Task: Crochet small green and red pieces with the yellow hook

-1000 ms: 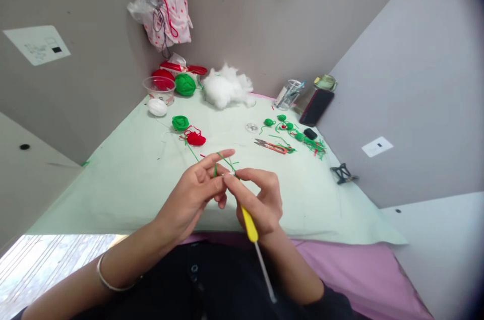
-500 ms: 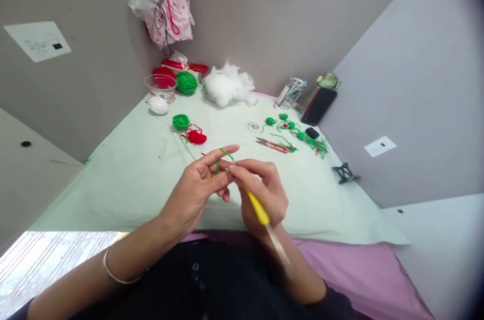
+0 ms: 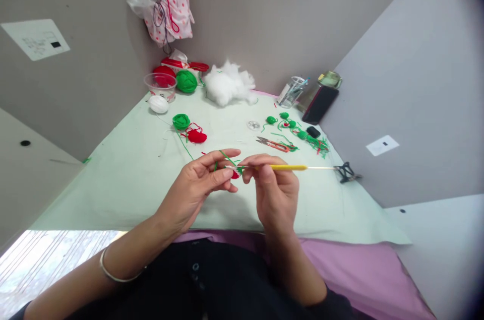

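Crochet piece [image 3: 236, 173], small, in red, white and green, shows in the head view above the table [image 3: 159, 194], pinched by the left hand [image 3: 191, 186], thumb against fingers; green yarn [image 3: 228, 158] crosses that hand's extended index finger. The right hand [image 3: 278, 194] is clamped on the yellow-handled hook [image 3: 289, 167], its metal shaft reaching the piece

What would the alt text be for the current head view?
Two bare hands work over a pale green table: the left hand pinches a small red, white and green crocheted piece, the right hand a yellow-handled metal crochet hook. Beyond lie green yarn balls, fluffy white stuffing and orange-handled snips.
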The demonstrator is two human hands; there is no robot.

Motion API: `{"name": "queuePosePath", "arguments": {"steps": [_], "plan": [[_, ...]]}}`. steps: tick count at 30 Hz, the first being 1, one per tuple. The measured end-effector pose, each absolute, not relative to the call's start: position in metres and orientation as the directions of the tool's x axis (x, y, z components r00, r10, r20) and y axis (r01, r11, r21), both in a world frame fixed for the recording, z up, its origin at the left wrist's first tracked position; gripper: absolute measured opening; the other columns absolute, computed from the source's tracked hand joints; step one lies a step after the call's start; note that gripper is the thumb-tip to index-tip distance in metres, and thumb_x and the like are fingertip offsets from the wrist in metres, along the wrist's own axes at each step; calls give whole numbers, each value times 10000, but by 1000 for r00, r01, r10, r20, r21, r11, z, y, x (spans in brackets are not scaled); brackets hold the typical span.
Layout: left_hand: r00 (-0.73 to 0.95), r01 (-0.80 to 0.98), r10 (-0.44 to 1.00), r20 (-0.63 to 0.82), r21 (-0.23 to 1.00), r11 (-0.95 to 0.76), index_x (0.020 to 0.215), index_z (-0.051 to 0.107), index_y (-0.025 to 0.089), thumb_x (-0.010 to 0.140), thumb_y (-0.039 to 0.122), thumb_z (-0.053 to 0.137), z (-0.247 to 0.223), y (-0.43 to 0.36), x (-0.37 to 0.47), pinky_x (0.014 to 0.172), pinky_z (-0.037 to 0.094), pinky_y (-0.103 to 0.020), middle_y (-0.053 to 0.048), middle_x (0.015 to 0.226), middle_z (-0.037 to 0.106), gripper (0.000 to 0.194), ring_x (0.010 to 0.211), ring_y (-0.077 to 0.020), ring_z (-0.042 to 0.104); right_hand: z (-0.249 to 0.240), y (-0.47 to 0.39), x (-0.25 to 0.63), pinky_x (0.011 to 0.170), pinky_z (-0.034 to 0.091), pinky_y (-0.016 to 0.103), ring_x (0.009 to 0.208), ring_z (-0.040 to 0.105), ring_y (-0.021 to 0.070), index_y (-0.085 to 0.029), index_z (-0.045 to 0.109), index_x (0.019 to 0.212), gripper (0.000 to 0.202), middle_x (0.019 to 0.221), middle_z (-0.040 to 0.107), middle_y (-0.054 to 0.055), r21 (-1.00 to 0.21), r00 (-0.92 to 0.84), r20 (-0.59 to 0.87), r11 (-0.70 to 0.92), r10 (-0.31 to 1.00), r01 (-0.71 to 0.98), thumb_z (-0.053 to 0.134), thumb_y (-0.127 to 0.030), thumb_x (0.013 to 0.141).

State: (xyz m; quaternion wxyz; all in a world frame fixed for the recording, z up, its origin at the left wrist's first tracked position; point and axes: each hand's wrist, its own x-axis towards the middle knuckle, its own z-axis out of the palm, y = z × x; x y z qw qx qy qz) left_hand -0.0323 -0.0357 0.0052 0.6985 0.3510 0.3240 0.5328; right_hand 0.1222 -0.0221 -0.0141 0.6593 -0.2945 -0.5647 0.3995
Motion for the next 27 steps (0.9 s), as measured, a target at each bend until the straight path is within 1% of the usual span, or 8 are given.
{"name": "queuePosePath", "arguments": {"steps": [4,8,13,16,19,22,24,27], "plan": [[229,-496,971,-72,850,180,1118,826,258,834,236,836,6,-35,-36,713,591,-212,7,948,702,285,668,-70,655,-9,-22,126,602,558,286,625,633,120,-227,725,934,212,866,751,19,-849,-6,468,447,884,-280,576,-337,1037],[169,-442,986,-8,893,83,1114,825,281,842,252,837,2,-37,-37,703,569,-176,28,872,669,274,689,-69,663,-8,-30,129,649,583,312,700,682,139,-231,710,1029,202,940,765,38,-787,0,617,616,787,-24,510,-237,1059],[60,-440,996,63,897,-30,1170,800,318,801,192,868,-1,-39,-29,694,559,-140,45,849,634,395,750,-69,603,-21,-35,124,732,614,347,892,728,196,-234,690,1162,233,984,770,73,-358,-169,874,838,456,412,534,-137,1020],[160,-547,985,-62,825,141,1237,774,269,789,206,876,0,-38,-30,630,547,-140,37,797,632,464,680,-63,566,-28,-33,120,741,617,339,920,718,202,-240,729,1165,262,1030,754,87,-189,-187,918,801,349,568,641,-103,960],[300,-602,936,-182,726,334,1236,773,178,813,212,851,2,-34,-35,524,491,-122,35,724,604,432,537,-23,446,-25,-31,120,731,612,358,883,711,198,-268,750,1120,238,985,738,67,-383,-63,885,797,462,468,598,-135,993],[288,-621,945,-156,721,308,1216,778,179,814,174,842,6,-33,-37,461,453,-109,46,731,604,407,467,8,355,-16,-29,122,639,584,342,712,662,162,-252,741,1051,224,867,707,37,-668,76,743,732,665,133,521,-207,1045],[279,-606,954,-108,751,262,1215,774,212,816,177,841,7,-34,-35,423,458,-126,45,783,633,406,433,15,357,-11,-26,122,638,582,328,723,666,157,-245,746,1011,202,871,714,34,-724,66,689,690,721,15,547,-226,1040],[244,-568,968,-58,800,191,1209,771,241,804,184,855,6,-38,-29,428,522,-171,44,866,661,417,419,8,428,-13,-26,119,743,616,341,891,716,183,-251,764,1031,186,946,762,44,-708,-2,704,702,710,76,587,-193,1020]]}}
